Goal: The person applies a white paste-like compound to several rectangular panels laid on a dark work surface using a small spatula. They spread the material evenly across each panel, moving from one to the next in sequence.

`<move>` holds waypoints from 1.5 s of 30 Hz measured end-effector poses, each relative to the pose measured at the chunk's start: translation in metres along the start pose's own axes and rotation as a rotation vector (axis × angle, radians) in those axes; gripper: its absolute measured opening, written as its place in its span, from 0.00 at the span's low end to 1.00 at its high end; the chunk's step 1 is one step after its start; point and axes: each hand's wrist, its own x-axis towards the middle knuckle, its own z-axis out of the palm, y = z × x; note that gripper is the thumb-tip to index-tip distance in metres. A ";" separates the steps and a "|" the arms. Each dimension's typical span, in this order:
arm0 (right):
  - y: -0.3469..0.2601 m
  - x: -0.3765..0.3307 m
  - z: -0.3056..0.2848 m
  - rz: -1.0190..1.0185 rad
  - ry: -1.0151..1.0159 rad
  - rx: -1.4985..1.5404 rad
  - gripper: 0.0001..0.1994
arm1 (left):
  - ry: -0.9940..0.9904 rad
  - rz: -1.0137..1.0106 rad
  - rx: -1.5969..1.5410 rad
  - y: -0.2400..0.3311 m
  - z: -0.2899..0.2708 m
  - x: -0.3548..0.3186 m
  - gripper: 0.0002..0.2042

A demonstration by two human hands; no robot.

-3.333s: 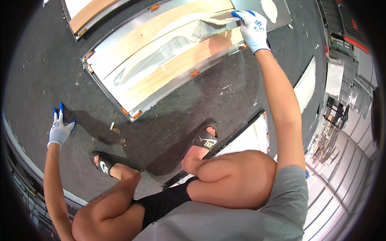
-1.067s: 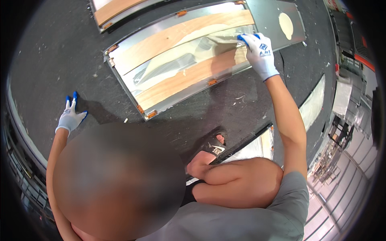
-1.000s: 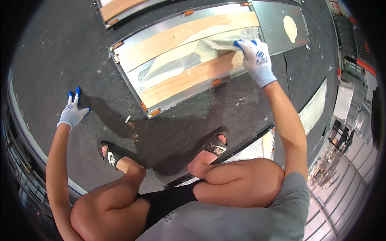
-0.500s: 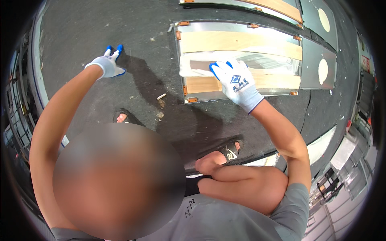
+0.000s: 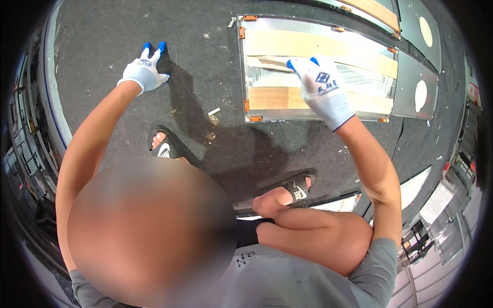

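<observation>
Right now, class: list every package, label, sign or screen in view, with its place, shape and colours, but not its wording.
Printed mark on the back of the right hand glove: diamond shape, dark blue on white.
Printed mark on the left hand glove: small, dark blue on white.
Sign at the far right edge: small upright rectangle, red and white.

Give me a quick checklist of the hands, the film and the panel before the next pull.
1. Right hand pinches the film strip: ok.
2. Left hand braced flat on the dark floor: ok.
3. Gloves on both hands: ok.
4. Film fully off the panel: not ok, part remains.
5. Orange corner clips in place: ok.
6. Feet off the panel: ok.
</observation>
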 end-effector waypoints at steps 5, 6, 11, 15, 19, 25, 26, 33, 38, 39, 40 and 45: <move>-0.021 -0.025 -0.015 -0.131 -0.193 -0.124 0.23 | 0.116 0.026 -0.009 -0.004 0.011 0.002 0.48; -0.018 -0.027 -0.015 -0.184 -0.071 -0.077 0.21 | 0.134 0.024 -0.005 -0.004 0.012 0.003 0.48; 0.045 -0.027 -0.020 0.031 -0.101 -0.058 0.12 | 0.182 0.025 -0.016 -0.003 0.015 0.001 0.48; 0.074 -0.011 -0.008 0.233 -0.279 -0.336 0.11 | 0.231 0.042 -0.007 -0.004 0.020 -0.001 0.47; 0.055 -0.005 -0.010 0.218 -0.265 0.021 0.11 | 0.238 0.033 0.012 -0.006 0.024 0.003 0.47; 0.019 -0.016 -0.018 -0.069 -0.052 0.083 0.12 | 0.240 0.036 0.015 -0.009 0.028 0.008 0.47; 0.014 -0.026 -0.021 -0.075 -0.050 0.083 0.14 | 0.251 0.035 0.017 -0.009 0.029 0.009 0.47; -0.025 -0.092 -0.035 -0.036 -0.126 -0.118 0.21 | 0.254 0.033 0.015 -0.010 0.031 0.010 0.46; -0.033 -0.099 -0.046 0.375 -0.045 0.192 0.15 | 0.288 0.060 -0.020 -0.012 0.032 0.010 0.45; -0.033 -0.097 -0.045 0.471 -0.004 0.272 0.12 | 0.294 0.068 -0.025 -0.012 0.033 0.011 0.44; -0.034 -0.093 -0.043 0.516 0.034 0.359 0.11 | 0.296 0.071 -0.022 -0.013 0.034 0.013 0.44; -0.055 -0.072 -0.008 0.681 0.014 0.692 0.10 | 0.308 0.095 -0.026 -0.021 0.037 0.020 0.44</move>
